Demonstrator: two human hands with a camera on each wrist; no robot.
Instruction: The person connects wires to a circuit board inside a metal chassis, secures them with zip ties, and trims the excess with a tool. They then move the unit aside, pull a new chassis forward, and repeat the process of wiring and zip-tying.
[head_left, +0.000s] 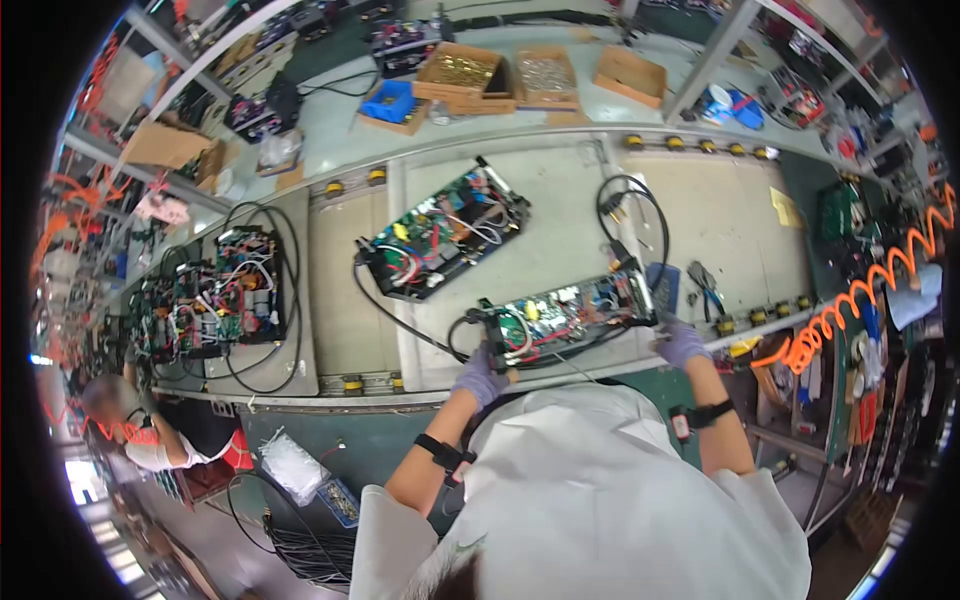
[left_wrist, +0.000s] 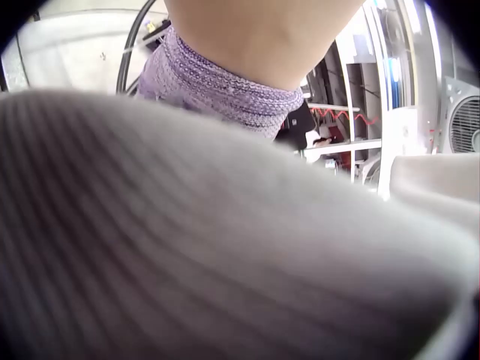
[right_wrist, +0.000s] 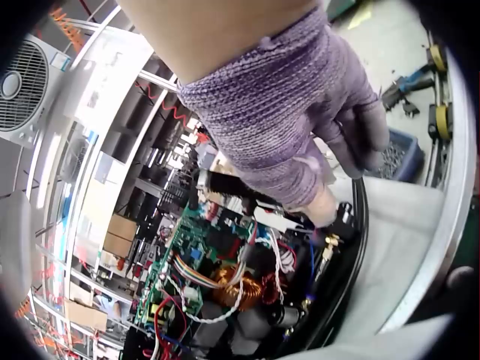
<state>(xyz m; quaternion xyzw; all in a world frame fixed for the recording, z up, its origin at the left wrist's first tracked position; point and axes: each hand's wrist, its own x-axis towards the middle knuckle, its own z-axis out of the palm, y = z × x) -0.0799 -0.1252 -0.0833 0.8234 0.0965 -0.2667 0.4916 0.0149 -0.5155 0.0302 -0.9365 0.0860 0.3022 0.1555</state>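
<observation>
An open electronics chassis [head_left: 570,315], packed with circuit boards and coloured wires, lies near the front edge of the workbench. My left hand [head_left: 480,380], in a purple knit glove, grips its left end. At the other end, my right hand [head_left: 684,344] holds the corner, its bare thumb tip against the end fitting in the right wrist view. That view also shows a copper coil [right_wrist: 238,286] and ribbon wires inside. Blurred pale fabric [left_wrist: 225,232] fills most of the left wrist view, hiding the left fingers. Behind lies a second open chassis [head_left: 445,230], set at an angle.
Black cable [head_left: 632,180] loops behind the chassis. Pliers [head_left: 707,290] and a blue tray [head_left: 663,288] lie to the right. More open units [head_left: 215,300] stand at left, near another person [head_left: 165,435]. Parts boxes [head_left: 460,72] line the back shelf; an orange coiled hose [head_left: 850,295] hangs right.
</observation>
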